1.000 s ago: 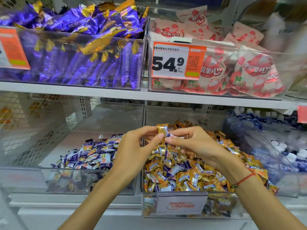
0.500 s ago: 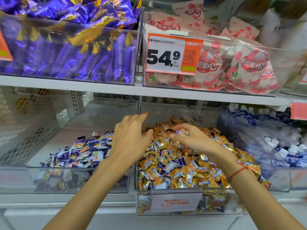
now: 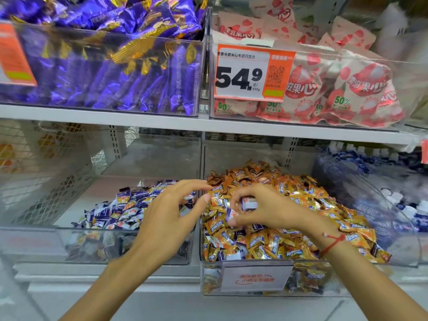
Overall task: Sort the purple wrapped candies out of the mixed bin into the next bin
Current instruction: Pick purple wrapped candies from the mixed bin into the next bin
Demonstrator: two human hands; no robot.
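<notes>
The left bin (image 3: 69,230) is holding a low heap of purple candies (image 3: 120,209) lying toward its front right, with bare floor showing behind and to the left, so there is plenty of room for more. The left hand (image 3: 169,218) is hovering over the wall between the two bins, fingers loosely spread and grasping nothing. Just beside it, the right hand (image 3: 261,209) is curling over the mixed bin (image 3: 208,274) and pinching what looks like a purple candy (image 3: 249,203); a second pale wrapper by the thumb is too blurred to name. The orange pile (image 3: 289,205) is heaping well above that bin's front wall, with several purple wrappers still showing near the front, so I judge the sorting is only partly done. The upper shelf (image 3: 208,123) is overhanging both bins, leaving limited room above the hands, and the dividing wall needs clearing on each transfer.
</notes>
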